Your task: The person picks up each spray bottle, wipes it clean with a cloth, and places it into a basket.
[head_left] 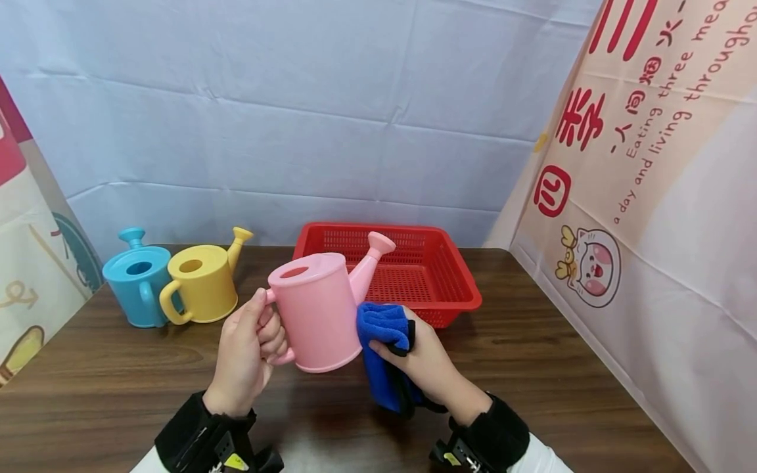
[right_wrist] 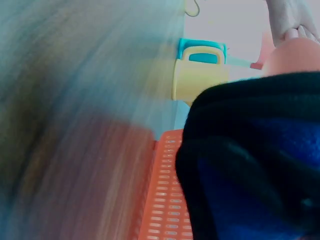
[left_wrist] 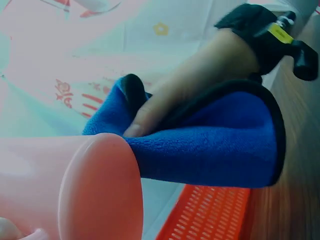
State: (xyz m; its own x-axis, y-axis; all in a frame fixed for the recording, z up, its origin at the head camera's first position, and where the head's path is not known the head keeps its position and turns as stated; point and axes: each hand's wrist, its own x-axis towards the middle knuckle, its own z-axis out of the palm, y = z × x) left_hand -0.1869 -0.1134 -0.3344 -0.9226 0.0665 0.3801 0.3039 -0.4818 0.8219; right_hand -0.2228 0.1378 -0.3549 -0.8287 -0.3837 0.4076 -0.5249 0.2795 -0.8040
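Note:
A pink watering can is held up over the table, its spout pointing to the right. My left hand grips it by the handle, fingers curled around. In my right hand is a blue cloth with black edging, pinched between thumb and fingers and pressed against the can's right side below the spout. In the left wrist view the cloth drapes beside the can's base, with the right thumb on top. The right wrist view is largely filled by the cloth.
Behind the can stands a red perforated basket. At the left of the brown wooden table, a yellow watering can and a blue watering can stand side by side. Hung fabric encloses the back and both sides.

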